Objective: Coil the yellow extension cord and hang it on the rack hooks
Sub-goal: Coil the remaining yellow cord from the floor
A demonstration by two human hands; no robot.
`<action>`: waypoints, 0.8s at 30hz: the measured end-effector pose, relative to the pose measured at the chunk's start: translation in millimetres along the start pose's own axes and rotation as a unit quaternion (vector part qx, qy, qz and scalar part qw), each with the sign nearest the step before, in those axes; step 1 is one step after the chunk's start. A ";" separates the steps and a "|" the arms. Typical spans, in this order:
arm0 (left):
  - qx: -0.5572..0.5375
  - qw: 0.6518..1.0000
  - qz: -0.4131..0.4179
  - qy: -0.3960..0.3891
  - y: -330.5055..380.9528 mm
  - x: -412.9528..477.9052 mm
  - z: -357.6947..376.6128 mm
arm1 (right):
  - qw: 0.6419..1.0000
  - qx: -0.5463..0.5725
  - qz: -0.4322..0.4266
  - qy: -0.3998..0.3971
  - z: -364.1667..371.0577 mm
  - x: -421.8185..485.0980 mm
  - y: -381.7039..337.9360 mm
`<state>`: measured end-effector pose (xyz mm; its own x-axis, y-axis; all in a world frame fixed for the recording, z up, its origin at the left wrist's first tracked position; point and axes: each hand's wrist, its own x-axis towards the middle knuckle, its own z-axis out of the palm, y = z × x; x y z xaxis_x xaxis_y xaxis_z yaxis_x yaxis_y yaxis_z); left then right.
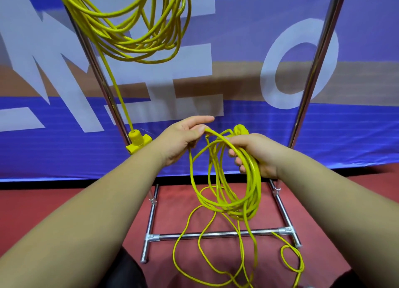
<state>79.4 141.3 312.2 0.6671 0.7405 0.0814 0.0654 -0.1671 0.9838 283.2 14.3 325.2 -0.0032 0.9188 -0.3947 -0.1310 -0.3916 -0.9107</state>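
Floor: red, smooth. Standing on it: chrome rack base, two side rails joined by one crossbar, capped feet down. Lying on it: loose loops of yellow extension cord, strands crossing the crossbar.

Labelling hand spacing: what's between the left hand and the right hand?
Head view: only the yellow cord, a short arc running from the left hand to the loops gripped in the right hand, its plug just above.
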 end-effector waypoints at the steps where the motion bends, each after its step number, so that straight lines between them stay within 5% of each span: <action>1: 0.014 1.000 -0.002 0.004 -1.7 0.0 0.7 | 1.000 0.001 0.000 -0.003 1.7 0.2 0.3; 6: 0.163 0.986 -0.037 0.010 -16.3 1.7 -3.3 | 0.998 0.063 -0.015 -0.025 5.7 0.3 -0.1; 9: 0.325 0.944 -0.057 0.020 -24.6 2.0 -0.4 | 0.997 0.068 -0.025 -0.015 4.4 -1.8 -3.5; 16: 0.477 0.877 -0.042 0.051 -30.6 14.9 19.5 | 0.995 0.086 -0.031 -0.034 1.4 -3.7 -9.9; 24: 0.344 0.936 -0.076 0.021 -39.9 21.1 18.8 | 0.988 0.137 -0.038 -0.055 2.7 -6.4 -14.6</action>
<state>104.8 151.4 271.7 0.5826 0.8122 -0.0300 0.6286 -0.4268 0.6502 282.5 14.3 341.3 -0.0895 0.9507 -0.2968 -0.3978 -0.3073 -0.8645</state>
